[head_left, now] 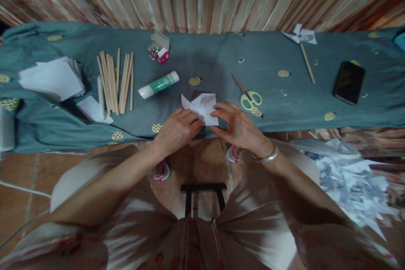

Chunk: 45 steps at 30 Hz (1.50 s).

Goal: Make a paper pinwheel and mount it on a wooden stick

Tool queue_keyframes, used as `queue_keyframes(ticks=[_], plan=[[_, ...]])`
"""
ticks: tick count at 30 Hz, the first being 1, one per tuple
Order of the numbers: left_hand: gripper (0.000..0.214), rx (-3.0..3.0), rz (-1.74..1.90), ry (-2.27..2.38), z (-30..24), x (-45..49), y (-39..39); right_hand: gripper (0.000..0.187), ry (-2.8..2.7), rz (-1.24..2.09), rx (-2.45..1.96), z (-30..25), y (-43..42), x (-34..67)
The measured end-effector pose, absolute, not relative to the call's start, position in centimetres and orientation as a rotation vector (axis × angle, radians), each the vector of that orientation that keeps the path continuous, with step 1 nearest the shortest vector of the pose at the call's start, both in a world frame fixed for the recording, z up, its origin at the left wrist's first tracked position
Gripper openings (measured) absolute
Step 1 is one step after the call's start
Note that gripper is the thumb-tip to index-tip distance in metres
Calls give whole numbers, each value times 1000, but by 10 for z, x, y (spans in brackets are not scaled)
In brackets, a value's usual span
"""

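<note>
A white square of paper [207,100] with slit, curled corners, like a part-folded pinwheel, lies near the table's front edge. My left hand [182,128] has its fingers curled together on the paper's lower left, pressing a folded part; its fingertips partly hide the fold. My right hand [237,124] is at the right side, thumb and fingers apart, fingertips touching the paper's right edge. Just beyond lies a green and white glue stick [160,84]. Scissors with light green handles [249,96] rest to the right of the paper, blades pointing away.
Wooden sticks [110,84] and a stack of white paper [52,78] lie left. A small red-and-white box [159,50] holds shiny metal bits. A finished pinwheel [300,36] on a stick and a black phone [349,82] lie right. Paper scraps fill a plastic bag [348,181] below.
</note>
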<state>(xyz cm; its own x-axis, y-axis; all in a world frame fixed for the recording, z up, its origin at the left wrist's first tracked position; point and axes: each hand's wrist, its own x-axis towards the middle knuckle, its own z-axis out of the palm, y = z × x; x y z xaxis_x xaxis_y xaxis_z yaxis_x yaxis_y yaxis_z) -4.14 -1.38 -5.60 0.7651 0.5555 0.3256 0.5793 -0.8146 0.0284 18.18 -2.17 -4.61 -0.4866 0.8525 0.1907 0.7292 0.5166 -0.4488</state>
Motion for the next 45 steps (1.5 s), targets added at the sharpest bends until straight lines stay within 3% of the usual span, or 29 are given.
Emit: queue_keyframes(ticks=[10, 19, 27, 31, 45], plan=[[21, -2893, -478, -902, -52, -43, -16, 33, -2367, 545, -1248, -42, -20, 192], [24, -2920, -474, -889, -54, -45, -18, 9, -2266, 802, -1132, -37, -19, 189], [21, -2917, -584, -930, -58, -48, -18, 18, -2257, 874, -1138, -38, -18, 191], [22, -2909, -574, -913, -58, -48, -19, 8, -2234, 893, -1107, -40, -17, 190], [20, -2895, -600, -984, -61, -47, -22, 11, -2204, 704, -1202, -53, -8, 168]])
